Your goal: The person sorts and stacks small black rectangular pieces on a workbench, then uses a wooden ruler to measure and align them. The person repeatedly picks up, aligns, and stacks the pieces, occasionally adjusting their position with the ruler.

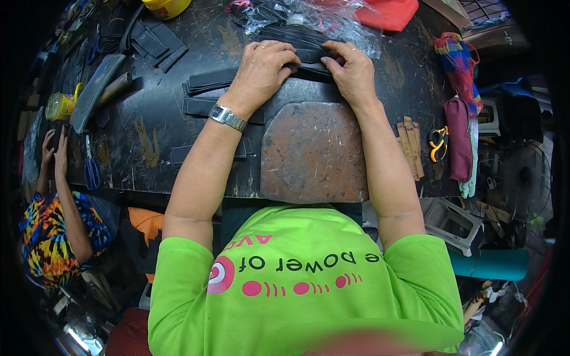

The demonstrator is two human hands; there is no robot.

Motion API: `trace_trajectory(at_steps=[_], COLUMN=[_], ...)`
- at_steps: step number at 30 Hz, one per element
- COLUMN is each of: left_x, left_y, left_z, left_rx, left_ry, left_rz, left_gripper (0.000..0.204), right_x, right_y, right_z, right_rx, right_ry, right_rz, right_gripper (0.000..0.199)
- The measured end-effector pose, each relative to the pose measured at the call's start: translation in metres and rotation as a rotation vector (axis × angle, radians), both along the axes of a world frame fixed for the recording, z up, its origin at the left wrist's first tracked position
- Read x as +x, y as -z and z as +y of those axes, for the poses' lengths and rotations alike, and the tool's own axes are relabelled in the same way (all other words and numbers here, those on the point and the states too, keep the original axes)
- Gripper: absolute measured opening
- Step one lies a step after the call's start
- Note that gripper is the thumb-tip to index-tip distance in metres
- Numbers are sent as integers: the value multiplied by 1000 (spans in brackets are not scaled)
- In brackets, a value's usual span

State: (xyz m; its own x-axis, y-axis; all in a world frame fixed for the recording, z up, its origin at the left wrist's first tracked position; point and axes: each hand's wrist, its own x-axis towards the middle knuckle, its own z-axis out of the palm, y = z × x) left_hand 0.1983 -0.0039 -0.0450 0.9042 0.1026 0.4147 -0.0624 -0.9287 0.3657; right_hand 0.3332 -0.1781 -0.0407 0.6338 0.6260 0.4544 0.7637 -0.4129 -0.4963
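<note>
My left hand (265, 66) and my right hand (351, 70) are stretched to the far side of the table, fingers closed on the two ends of a dark flat strip (313, 72). The strip looks like leather or rubber; which I cannot tell. Just beyond it, a pile of similar black strips (294, 37) lies partly hidden by my fingers. More dark strips (211, 80) are stacked beside my left wrist, and others (199, 107) extend under that forearm. Between my forearms sits a worn brown board (314, 154) with rounded corners.
Clear plastic wrapping (309, 16) and a red bag (389, 13) are at the back. Yellow-handled scissors (439, 144), wooden pieces (409, 148) and a maroon pouch (458, 139) lie right. Blue-handled scissors (92, 172) are left, near another person's hands (54, 151).
</note>
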Motion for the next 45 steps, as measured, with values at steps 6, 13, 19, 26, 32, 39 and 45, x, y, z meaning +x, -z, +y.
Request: trace_trajectory(at_steps=[6,13,19,26,32,39,45], left_x=[1,0,0,0,0,1,1], left_y=[1,-3,-2,0,-2,-3,-2], left_z=[0,-1,-2,-3,-5,-5,-4], left_rx=[1,-10,-14,4,-22,-58,-61], left_ry=[24,23,2,-14,-26,-21,-23], left_rz=[-45,-4,12,-11,-17,-63,-44], left_gripper=[17,20,20,20,21,21,23], right_x=[-3,-7,-8,-8,-7,-13,-10], right_y=[-3,-8,-7,-8,-8,-11,-7], right_z=[-1,-1,-1,-1,0,0,1], right_rx=[-13,-41,-29,-16,-13,51,34], right_ry=[1,11,52,46,14,-58,-41], right_rz=[-69,-113,-15,11,65,260,284], right_gripper=[27,25,21,20,18,21,22])
